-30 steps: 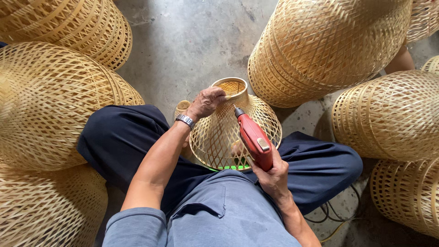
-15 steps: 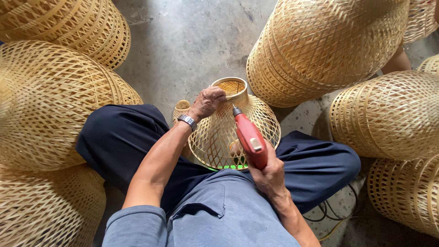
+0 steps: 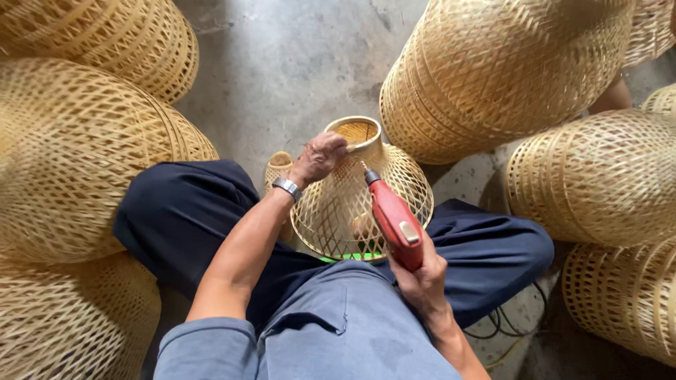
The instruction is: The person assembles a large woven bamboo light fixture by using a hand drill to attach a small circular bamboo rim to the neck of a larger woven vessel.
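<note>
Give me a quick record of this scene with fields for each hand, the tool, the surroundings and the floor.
left hand: grips the neck ring of a small woven bamboo shade
right hand: holds a red power tool, its tip at the shade
shade position: between the person's knees
surroundings: large woven shades all around
floor: grey concrete

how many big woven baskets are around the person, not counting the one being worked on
7: three stacked at left; one top centre-right; two at right; one top-right corner. More may be hidden.

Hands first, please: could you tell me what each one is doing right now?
Left hand: closed on the small woven basket, at its rim.
Right hand: closed around the red tool.
</note>
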